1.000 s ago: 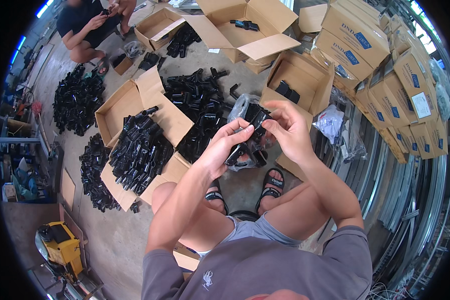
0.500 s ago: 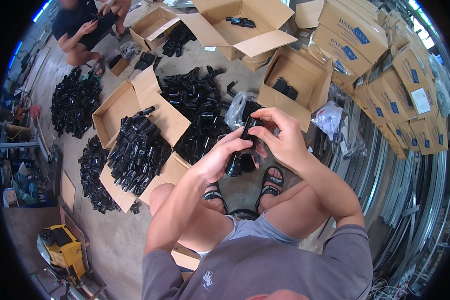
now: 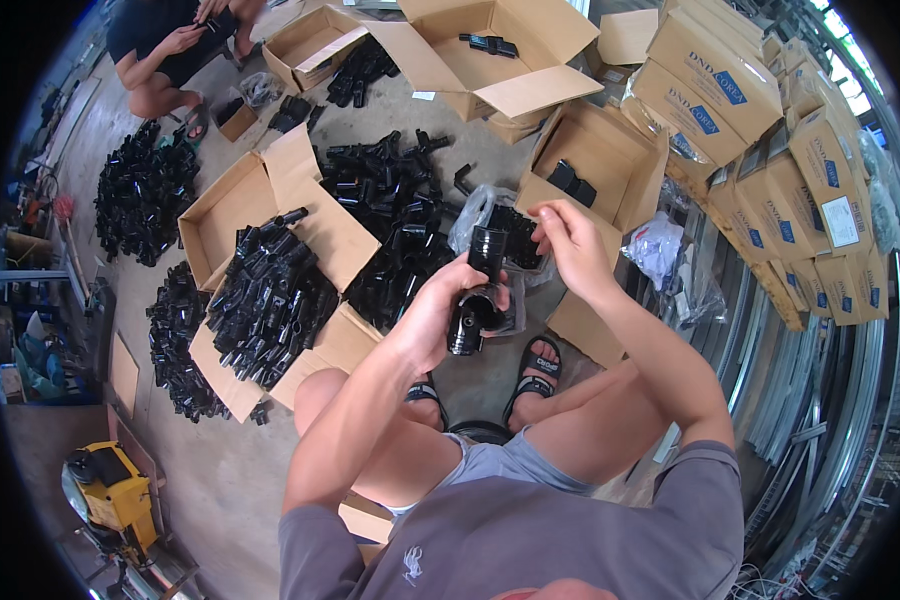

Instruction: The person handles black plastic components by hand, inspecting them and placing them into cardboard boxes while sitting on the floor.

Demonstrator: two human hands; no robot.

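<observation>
My left hand is wrapped round a black tubular fitting with a ringed upper end and a branched lower part. It is held in front of me, above the floor between my feet. To its right, my right hand is raised clear of the fitting, its fingers loosely bent and apart, with nothing visible in them. Just behind the hands lies a clear plastic bag beside a heap of small dark pieces, which my right fingers partly overlap from this angle.
Heaps of black fittings lie ahead and to the left, one on an open carton. Another open carton holds a few dark parts. Stacked boxes and metal profiles line the right. A co-worker crouches at far left.
My right hand has let go of the fitting and moved away to the right. My left hand keeps hold of the fitting, which now shows its ringed end and branched part more fully.
</observation>
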